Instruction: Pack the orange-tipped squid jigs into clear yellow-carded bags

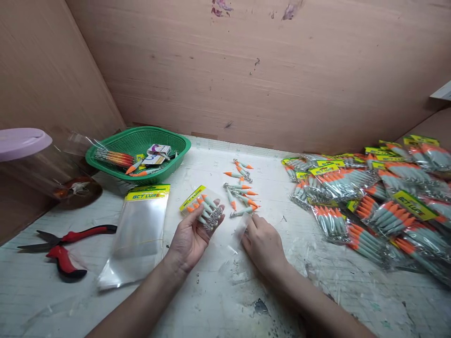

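My left hand (pixel 192 237) is closed round a bag of fishing lures (pixel 207 211), with pale bodies, orange tips and bunched metal hooks; its yellow header reads BCT LURE. Opposite it, my right hand (pixel 264 241) has its fingers pressed together on a thin clear plastic strip (pixel 240 231). Just beyond the right hand lie several loose lures (pixel 243 190) of the same kind. To the left of the left hand rests a stack of clear header bags (pixel 143 230) with a yellow BCT LURE top.
A green basket (pixel 181 157) at back left holds lures and a small box. Red-handled pliers (pixel 66 244) lie at far left, near a clear jar with a pink lid (pixel 23 143). Packed lure bags (pixel 384 202) are heaped on the right. A wooden panel (pixel 260 80) stands behind.
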A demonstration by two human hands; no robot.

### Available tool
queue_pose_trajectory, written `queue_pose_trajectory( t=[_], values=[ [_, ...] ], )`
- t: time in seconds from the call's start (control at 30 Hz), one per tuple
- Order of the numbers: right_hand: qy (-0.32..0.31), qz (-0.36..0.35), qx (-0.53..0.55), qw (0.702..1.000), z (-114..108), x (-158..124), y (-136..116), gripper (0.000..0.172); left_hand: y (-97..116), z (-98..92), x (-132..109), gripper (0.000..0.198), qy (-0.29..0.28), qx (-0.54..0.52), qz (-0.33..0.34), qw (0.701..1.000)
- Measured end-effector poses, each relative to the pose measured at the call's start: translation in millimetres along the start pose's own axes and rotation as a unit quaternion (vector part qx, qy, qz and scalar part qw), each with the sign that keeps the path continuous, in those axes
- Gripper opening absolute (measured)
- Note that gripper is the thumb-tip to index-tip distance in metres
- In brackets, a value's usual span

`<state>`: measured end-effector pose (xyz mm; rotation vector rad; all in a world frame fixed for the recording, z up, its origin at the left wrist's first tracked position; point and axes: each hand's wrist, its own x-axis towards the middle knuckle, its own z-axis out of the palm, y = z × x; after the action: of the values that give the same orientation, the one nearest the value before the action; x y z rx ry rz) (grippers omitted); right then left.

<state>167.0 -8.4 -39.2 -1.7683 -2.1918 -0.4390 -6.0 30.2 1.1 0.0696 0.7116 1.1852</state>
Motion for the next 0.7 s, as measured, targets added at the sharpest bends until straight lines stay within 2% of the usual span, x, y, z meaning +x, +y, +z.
queue_pose_trajectory(
  t=[0.17,0.27,0.33,0.43,0.5,0.57,0.63,0.7],
  values=[
    [-0.008,-0.017,0.025,1.0,-8.5,-27.1,-0.3,0.011,0.4,2.4,-1.1,0.021,0.0,0.005,-0.003,1.0],
    [-0.004,-0.011,0.133,0.991,-21.3,-48.1,12.0,0.01,-1.4,1.5,-1.5,0.022,0.008,0.02,0.005,1.0],
    [-0.011,0.001,0.243,0.97,-37.8,-55.2,22.7,0.011,-4.1,0.8,-1.9,0.025,0.017,0.035,0.006,0.999],
    [-0.013,0.005,0.393,0.92,-73.9,-55.4,38.7,0.014,-8.8,0.6,-3.6,0.028,0.023,0.062,-0.012,0.998],
    [-0.029,-0.031,0.464,0.885,-98.3,-51.1,45.6,0.018,-11.4,1.0,-5.8,0.028,0.013,0.082,-0.027,0.996],
    [-0.073,-0.083,0.493,0.863,-115.3,-45.0,46.2,0.021,-13.4,1.2,-8.9,0.027,-0.002,0.101,-0.039,0.994],
    [-0.105,-0.12,0.47,0.868,-121.4,-38.3,40.6,0.023,-15.1,0.9,-12.0,0.025,-0.019,0.116,-0.052,0.992],
    [-0.095,-0.14,0.419,0.892,-117.6,-32.3,31.6,0.025,-17.2,-0.2,-14.4,0.026,-0.039,0.13,-0.064,0.989]
  ],
)
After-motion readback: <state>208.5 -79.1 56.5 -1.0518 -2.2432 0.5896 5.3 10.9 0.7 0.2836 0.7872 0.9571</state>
